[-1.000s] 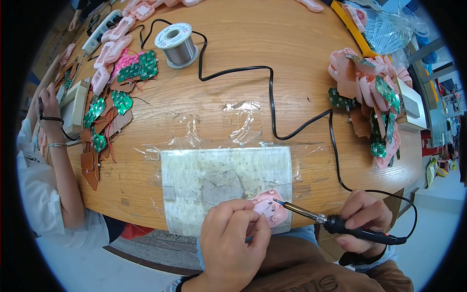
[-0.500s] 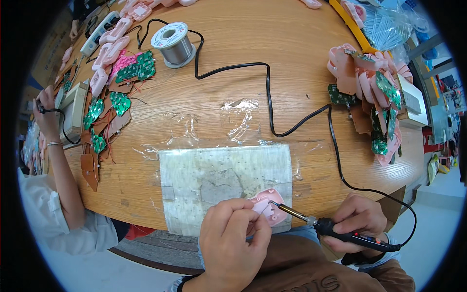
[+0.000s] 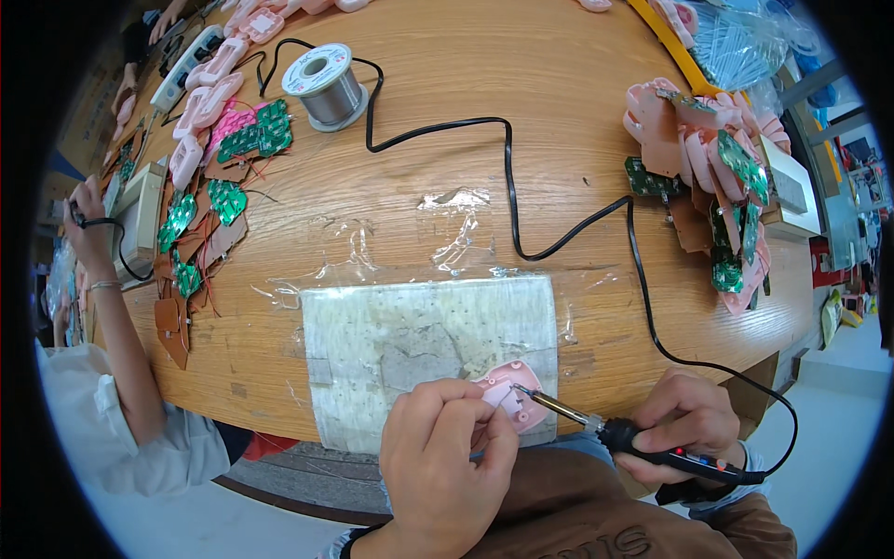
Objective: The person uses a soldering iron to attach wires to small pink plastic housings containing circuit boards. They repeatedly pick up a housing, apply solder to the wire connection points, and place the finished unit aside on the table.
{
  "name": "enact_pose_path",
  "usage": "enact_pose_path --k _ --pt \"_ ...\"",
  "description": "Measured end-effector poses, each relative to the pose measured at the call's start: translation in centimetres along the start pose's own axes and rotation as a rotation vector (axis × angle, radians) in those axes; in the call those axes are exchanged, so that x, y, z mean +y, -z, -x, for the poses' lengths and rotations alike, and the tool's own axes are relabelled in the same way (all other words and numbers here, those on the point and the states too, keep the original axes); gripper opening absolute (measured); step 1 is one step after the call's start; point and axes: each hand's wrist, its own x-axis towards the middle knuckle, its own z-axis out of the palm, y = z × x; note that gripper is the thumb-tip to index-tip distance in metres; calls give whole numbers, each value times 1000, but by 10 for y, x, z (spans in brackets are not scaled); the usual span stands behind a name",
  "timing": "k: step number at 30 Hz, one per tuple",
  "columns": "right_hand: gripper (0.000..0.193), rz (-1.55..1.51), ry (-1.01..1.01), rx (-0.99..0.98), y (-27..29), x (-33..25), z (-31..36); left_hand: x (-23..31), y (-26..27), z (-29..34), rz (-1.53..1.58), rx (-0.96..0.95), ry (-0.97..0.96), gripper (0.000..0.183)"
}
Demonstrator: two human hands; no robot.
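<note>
My left hand (image 3: 452, 456) has its fingers closed on the near-left edge of a pink plastic shell (image 3: 530, 410). A small pale flat part (image 3: 503, 396) lies inside that shell, partly covered by my fingertips. In my right hand (image 3: 687, 424) is a black soldering iron (image 3: 643, 440), gripped like a pen, with a small red light on its handle. Its metal tip reaches left into the shell, at the pale part. Whether my left fingertips also pinch something thin cannot be made out. Beneath the shell is a worn whitish work mat (image 3: 354, 363).
A black cord (image 3: 514, 186) winds across the wooden table (image 3: 577, 84). A solder wire spool (image 3: 333, 98) stands at the back. Green circuit boards (image 3: 226, 200) and pink shells pile up left; another such pile (image 3: 712, 177) sits right. A co-worker's arm (image 3: 121, 317) is at far left.
My hands, the shell and the iron hold nearly the same pose; the whole view has shifted slightly. At the upper left, another person's hands show more than before.
</note>
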Motion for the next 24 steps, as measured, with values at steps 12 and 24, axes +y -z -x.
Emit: enact_pose_path --k 12,24 --pt "29 11 -25 39 3 -3 -1 0 -1 1 8 5 4 14" --pt "29 -21 -49 67 6 -4 4 1 1 2 -18 -112 23 16"
